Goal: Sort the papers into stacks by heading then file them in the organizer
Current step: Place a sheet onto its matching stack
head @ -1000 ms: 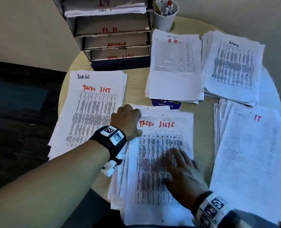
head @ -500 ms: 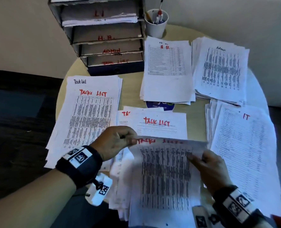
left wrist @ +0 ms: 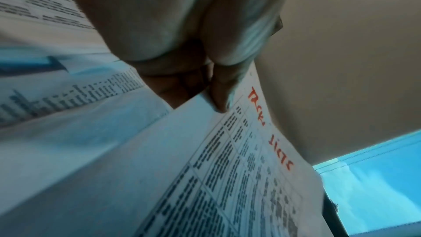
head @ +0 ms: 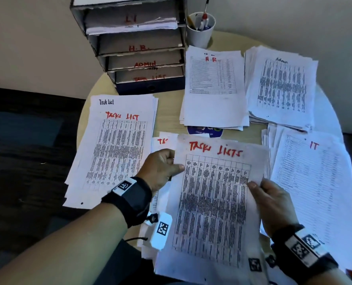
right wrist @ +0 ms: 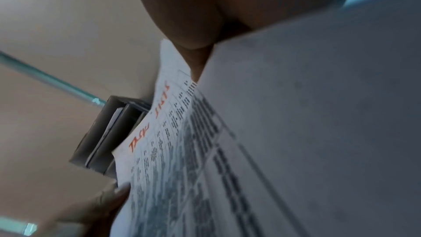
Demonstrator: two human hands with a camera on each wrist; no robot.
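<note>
I've got the white printed sheet headed "Task Lists" in red (head: 216, 194) pinched by my left hand (head: 160, 169) and right hand (head: 274, 204), so I'd swing it leftward, squaring corners over the matching white "Task List" stack (head: 115, 149) beyond my left knuckles.

A white sheet (head: 212, 198) headed "TASK LISTS" in red, printed with a dense table, is lifted above loose papers (head: 162, 140). 4 sorted stacks lie around: Task List (head: 113, 149), H.R. (head: 213, 87), Admin (head: 282, 85), IT (head: 315, 182). The 4-tray organizer (head: 138, 46) stands behind
</note>
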